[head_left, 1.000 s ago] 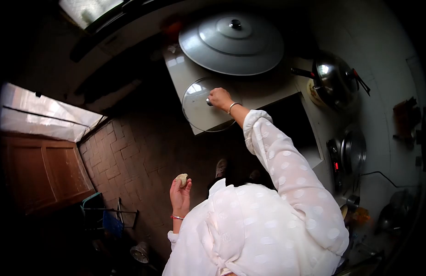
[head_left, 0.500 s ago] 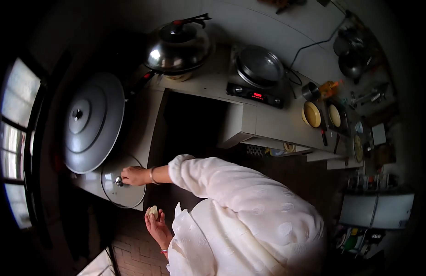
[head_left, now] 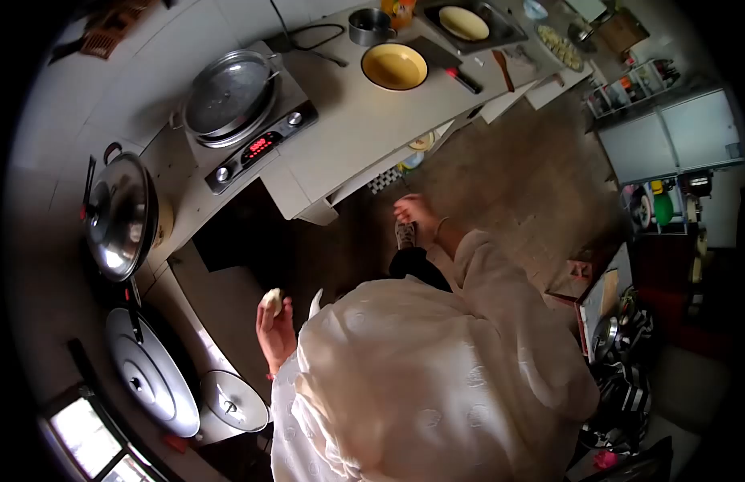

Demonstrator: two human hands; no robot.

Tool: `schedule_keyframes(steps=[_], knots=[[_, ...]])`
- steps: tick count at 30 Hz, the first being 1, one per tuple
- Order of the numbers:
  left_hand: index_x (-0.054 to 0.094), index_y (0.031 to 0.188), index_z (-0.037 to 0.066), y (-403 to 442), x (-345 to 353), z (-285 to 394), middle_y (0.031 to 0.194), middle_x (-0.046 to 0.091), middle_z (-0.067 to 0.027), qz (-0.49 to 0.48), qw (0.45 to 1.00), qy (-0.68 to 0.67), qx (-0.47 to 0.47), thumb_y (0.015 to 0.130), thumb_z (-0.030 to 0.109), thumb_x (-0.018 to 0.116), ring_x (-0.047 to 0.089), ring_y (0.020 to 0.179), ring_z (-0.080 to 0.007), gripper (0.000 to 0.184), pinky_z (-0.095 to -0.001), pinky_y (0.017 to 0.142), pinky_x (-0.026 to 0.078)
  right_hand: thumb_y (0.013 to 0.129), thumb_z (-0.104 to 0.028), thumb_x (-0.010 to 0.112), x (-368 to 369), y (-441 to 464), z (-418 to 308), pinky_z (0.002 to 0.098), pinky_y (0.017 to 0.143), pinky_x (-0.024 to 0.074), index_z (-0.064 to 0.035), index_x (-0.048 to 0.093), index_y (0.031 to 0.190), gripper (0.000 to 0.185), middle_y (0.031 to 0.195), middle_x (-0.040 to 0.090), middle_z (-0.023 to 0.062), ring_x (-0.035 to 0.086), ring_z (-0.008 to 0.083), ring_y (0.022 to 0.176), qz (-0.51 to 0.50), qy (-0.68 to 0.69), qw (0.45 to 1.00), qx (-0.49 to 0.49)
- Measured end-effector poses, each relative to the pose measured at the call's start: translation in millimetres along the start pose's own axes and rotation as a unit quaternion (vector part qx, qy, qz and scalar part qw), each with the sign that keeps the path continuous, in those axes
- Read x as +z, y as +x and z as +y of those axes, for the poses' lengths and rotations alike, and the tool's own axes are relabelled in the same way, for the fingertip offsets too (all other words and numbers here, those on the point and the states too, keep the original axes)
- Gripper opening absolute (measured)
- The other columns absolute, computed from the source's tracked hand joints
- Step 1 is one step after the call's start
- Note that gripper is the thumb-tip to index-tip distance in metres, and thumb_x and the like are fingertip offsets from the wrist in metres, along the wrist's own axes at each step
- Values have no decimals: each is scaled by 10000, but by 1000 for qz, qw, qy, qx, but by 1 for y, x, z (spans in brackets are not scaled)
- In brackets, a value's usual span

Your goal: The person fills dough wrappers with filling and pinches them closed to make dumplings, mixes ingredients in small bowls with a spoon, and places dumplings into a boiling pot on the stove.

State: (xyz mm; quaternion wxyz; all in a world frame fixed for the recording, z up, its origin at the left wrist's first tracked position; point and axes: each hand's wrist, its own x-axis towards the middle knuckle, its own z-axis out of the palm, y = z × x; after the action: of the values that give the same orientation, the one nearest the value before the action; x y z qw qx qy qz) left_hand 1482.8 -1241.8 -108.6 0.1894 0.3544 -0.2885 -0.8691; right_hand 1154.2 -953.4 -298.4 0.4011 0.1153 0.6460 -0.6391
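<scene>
In the head view, my left hand [head_left: 276,333] is closed around a small pale lump [head_left: 273,302], held up between thumb and fingers; its kind is not clear. My right hand [head_left: 417,210] hangs over the floor in front of me, away from the counter. Its fingers look bent but are smeared by motion, and nothing shows in them. A glass lid [head_left: 242,397] lies at lower left, beside a large grey metal lid [head_left: 139,365].
A pan [head_left: 232,95] sits on a lit induction cooker [head_left: 260,145]. A lidded wok [head_left: 119,217] stands left of it. Along the counter [head_left: 340,112] are a yellow bowl [head_left: 394,67], a red-handled knife [head_left: 462,79], a small pot [head_left: 369,28] and a sink [head_left: 501,32].
My right hand has let go of the glass lid's knob and swung right, over the floor. My view has turned toward the cooker and counter. My left hand still holds the pale lump.
</scene>
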Motion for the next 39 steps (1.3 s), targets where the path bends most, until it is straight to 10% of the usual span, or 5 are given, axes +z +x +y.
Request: schedule_keyframes(steps=[12,19,29,39], knots=[[611,1088,43,78,208,-145,1005,665,-91,19,963,72,-259,950,290,601,658,911,-224,283,-336,814,567,900,-136,564,-165,152,-28,280,456,478,9,623,858,162,682,619,77,594,157,530,135,71,988,22],[606,936,21,95,257,-171,921,616,-80,-30,941,255,-222,918,39,562,592,908,-166,51,-296,819,511,910,-230,587,-172,151,-6,284,515,522,-65,628,877,174,713,635,44,613,131,583,77,165,983,23],[602,1012,38,144,166,-219,1031,645,-126,16,894,280,-350,970,157,548,621,916,-221,137,-329,751,513,935,-184,581,-123,167,110,240,539,478,-12,639,942,182,756,638,62,588,112,638,131,290,946,57],[595,1053,9,181,78,-240,1062,638,-122,96,844,382,-365,985,187,538,631,972,-227,199,-332,825,538,954,-263,598,-16,243,87,288,604,513,30,568,1094,327,816,666,113,644,181,680,172,310,914,-195]])
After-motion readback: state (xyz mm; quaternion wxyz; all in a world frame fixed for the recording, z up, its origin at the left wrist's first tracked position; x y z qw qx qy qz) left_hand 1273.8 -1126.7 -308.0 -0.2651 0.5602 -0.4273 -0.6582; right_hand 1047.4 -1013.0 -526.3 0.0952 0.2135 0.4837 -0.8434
